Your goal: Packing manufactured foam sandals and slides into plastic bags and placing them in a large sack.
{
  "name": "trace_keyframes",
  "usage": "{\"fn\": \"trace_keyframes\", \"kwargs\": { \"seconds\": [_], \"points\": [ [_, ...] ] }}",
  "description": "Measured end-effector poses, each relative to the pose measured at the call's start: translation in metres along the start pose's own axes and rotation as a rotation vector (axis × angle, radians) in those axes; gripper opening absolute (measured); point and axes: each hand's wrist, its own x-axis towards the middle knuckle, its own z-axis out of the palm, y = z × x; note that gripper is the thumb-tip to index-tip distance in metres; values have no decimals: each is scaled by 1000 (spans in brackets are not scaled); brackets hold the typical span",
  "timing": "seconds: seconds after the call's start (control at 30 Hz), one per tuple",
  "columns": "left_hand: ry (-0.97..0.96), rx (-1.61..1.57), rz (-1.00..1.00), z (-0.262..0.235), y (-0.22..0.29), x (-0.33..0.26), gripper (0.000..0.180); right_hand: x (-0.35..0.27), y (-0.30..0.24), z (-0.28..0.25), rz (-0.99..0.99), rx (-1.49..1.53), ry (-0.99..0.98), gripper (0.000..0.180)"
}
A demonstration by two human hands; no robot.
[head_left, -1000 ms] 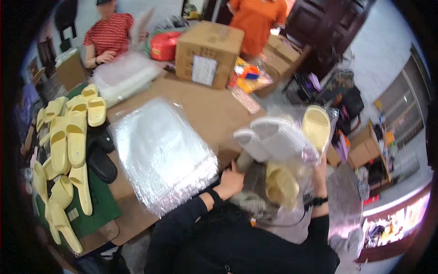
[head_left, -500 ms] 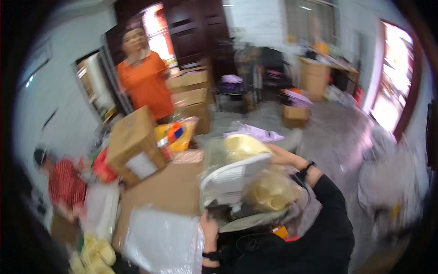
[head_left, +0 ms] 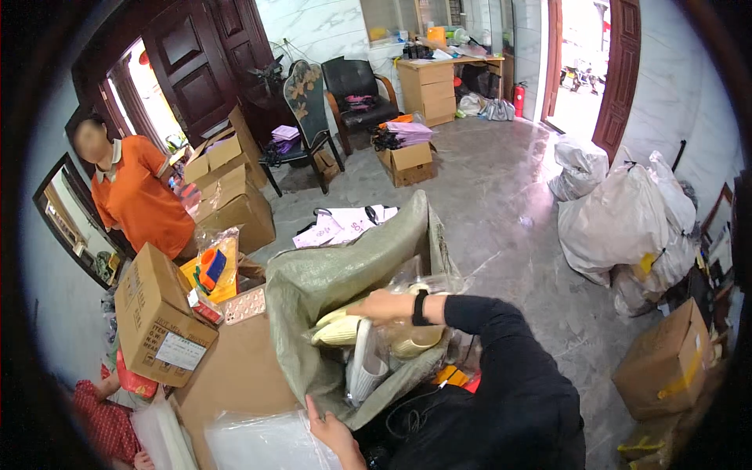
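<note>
A large grey-green woven sack (head_left: 345,266) gapes in front of me, its rim against the table's right edge. Inside lie pale-yellow ribbed pieces (head_left: 341,330), a white ribbed piece (head_left: 371,378) and clear plastic wrapping; what kind of goods they are I cannot make out. My right hand (head_left: 385,306) reaches into the mouth, fingers closed on a pale-yellow ribbed piece, fingertips partly hidden. Beside the near rim is my left hand (head_left: 334,429), thumb stretched out and apart from the fingers, holding nothing I can see. A stack of clear plastic bags (head_left: 258,440) lies next to it.
On the brown table (head_left: 235,352) stands a cardboard box (head_left: 157,317), with an orange-and-blue tape dispenser (head_left: 210,269) behind it. A person in orange (head_left: 145,192) stands beyond; another in red (head_left: 102,419) is at left. White bulging sacks (head_left: 615,223) and a carton (head_left: 664,362) are right.
My view has turned right. The pale-yellow and white pieces, raised over the sack before, now sit down inside it. My right hand has moved left, into the sack's mouth.
</note>
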Motion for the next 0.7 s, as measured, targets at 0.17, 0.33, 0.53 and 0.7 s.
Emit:
{"fn": "trace_keyframes", "kwargs": {
  "seconds": [0.17, 0.33, 0.53, 0.7],
  "points": [
    [-18, 30, 40, -4, -8, -10, 58, 61, 0, 71, 210, -100, -235, 46],
    [-71, 92, 59, 1, -4, -14, 59, 100, 43, 158, 294, -291, -440, 35],
    [-24, -247, -373, -40, -16, -22, 45, 132, 19, 188, 500, -321, -435, 34],
    [-24, -392, -455, -49, -10, -22, 37, 111, 36, 183, 647, -331, -449, 33]
  ]
}}
